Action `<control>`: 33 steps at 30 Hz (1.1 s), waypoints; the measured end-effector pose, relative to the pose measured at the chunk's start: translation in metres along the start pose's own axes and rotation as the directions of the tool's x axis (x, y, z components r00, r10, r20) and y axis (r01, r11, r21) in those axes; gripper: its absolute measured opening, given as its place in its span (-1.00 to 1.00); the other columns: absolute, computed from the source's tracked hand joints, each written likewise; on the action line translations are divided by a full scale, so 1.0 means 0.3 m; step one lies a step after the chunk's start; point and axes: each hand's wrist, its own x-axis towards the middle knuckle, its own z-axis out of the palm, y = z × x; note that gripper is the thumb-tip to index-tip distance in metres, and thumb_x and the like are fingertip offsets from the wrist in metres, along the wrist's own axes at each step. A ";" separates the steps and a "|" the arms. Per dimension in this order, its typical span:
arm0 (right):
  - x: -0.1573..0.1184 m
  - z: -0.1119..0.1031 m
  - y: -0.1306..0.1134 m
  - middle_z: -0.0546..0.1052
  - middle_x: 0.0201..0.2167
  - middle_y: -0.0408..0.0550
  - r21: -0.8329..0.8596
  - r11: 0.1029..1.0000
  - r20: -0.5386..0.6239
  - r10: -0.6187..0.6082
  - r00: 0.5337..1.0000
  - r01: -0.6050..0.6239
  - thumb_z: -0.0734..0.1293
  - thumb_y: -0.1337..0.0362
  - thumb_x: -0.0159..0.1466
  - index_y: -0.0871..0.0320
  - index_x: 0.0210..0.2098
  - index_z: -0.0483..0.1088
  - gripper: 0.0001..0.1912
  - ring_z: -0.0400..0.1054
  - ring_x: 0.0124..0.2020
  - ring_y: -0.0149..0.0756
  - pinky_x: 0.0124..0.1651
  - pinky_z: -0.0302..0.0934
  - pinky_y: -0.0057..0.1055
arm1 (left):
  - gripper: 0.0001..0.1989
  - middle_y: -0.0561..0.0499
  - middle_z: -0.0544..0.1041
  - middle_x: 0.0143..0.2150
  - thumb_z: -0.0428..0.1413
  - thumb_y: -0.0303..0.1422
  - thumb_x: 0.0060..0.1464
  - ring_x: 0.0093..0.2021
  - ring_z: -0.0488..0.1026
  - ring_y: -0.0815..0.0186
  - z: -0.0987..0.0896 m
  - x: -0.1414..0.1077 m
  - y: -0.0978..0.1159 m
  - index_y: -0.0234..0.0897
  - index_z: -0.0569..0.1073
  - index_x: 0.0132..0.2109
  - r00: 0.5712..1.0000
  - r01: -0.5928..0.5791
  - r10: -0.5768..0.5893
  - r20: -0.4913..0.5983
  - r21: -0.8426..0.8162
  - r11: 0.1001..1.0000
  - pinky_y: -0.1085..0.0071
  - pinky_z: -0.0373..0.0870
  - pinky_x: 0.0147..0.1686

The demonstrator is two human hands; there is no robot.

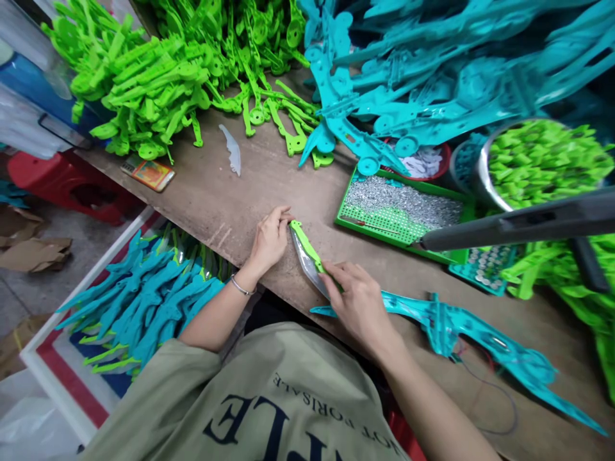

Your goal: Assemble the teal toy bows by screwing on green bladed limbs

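Note:
A bright green plastic part (307, 246) with a clear curved blade-shaped piece (303, 261) along its side lies between my hands, just above the table. My left hand (270, 240), a bracelet on its wrist, pinches the far end of the green part with its fingertips. Around the near end my right hand (358, 306) is closed, thumb and fingers together, hiding that end. Partly behind my right hand, a long turquoise plastic half-shell (446, 320) with thin wires rests on the table. Another clear blade-shaped piece (231, 150) lies farther off.
Piles of green parts (158, 89) and turquoise shells (432, 89) cover the back. A green tray of screws (398, 202) stands at the right, with a dark tool (519, 221) jutting over it. A phone (148, 174) lies near the left edge; finished-looking turquoise pieces (158, 294) sit below.

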 end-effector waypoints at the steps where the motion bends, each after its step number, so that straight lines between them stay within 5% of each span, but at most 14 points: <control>1: 0.001 0.006 -0.003 0.61 -0.29 0.10 -0.012 1.000 0.001 0.002 1.000 -0.002 0.22 0.24 0.45 0.17 0.02 0.59 -0.66 0.46 -0.27 -0.10 -0.15 0.34 -0.19 | -0.70 -0.08 0.69 -0.04 0.00 -0.52 0.33 0.04 0.62 0.22 0.000 0.001 -0.001 -0.24 0.44 0.13 1.000 0.007 -0.007 0.008 -0.008 1.000 0.20 0.48 0.14; 6: 0.002 0.017 -0.002 0.59 -0.33 0.09 -0.041 0.999 0.018 0.002 1.000 -0.001 0.20 0.24 0.46 0.16 0.02 0.58 -0.65 0.43 -0.29 -0.10 -0.17 0.31 -0.21 | -0.70 -0.07 0.69 -0.04 0.02 -0.51 0.31 -0.01 0.63 0.23 -0.004 0.010 -0.004 -0.22 0.43 0.13 0.999 0.048 -0.047 0.028 -0.046 0.998 0.22 0.50 0.10; 13: 0.011 -0.002 -0.009 0.62 -0.32 0.11 -0.078 0.997 0.079 0.011 0.997 -0.004 0.21 0.25 0.44 0.19 0.00 0.60 -0.65 0.49 -0.30 -0.09 -0.20 0.32 -0.23 | -0.50 -0.06 0.68 -0.12 0.34 -0.48 0.06 -0.17 0.63 0.28 0.001 0.026 0.005 -0.27 0.42 0.14 0.989 0.138 -0.131 0.064 -0.117 0.984 0.33 0.55 -0.09; 18: 0.078 -0.031 0.011 0.69 -0.23 0.06 0.095 0.985 0.156 0.126 0.980 -0.141 0.24 0.18 0.42 0.06 -0.11 0.63 -0.69 0.55 -0.27 -0.11 -0.21 0.31 -0.28 | -0.53 -0.04 0.67 -0.16 0.36 -0.49 0.03 -0.20 0.63 0.29 0.005 0.031 -0.007 -0.26 0.46 0.09 0.990 0.138 -0.131 0.062 -0.143 0.980 0.32 0.55 -0.10; 23: 0.218 -0.011 0.018 0.65 -0.34 -0.06 0.315 0.885 0.344 0.228 0.911 -0.341 0.36 0.19 0.30 0.15 -0.04 0.52 -0.73 0.49 -0.36 -0.25 -0.30 0.25 -0.38 | -0.55 -0.03 0.68 -0.15 0.34 -0.51 0.04 -0.18 0.63 0.28 0.008 0.029 -0.013 -0.24 0.46 0.07 0.991 0.129 -0.122 0.052 -0.146 0.981 0.31 0.56 -0.07; 33: 0.256 0.040 -0.022 0.53 -0.20 0.03 0.319 0.865 0.411 0.242 0.879 -0.387 0.35 0.31 0.27 0.26 0.18 0.27 -0.50 0.39 -0.30 -0.26 -0.19 0.25 -0.33 | -0.49 -0.06 0.67 -0.15 0.35 -0.49 0.02 -0.16 0.63 0.25 -0.001 0.027 -0.005 -0.27 0.45 0.12 0.983 0.180 -0.168 0.077 -0.193 0.965 0.31 0.57 -0.10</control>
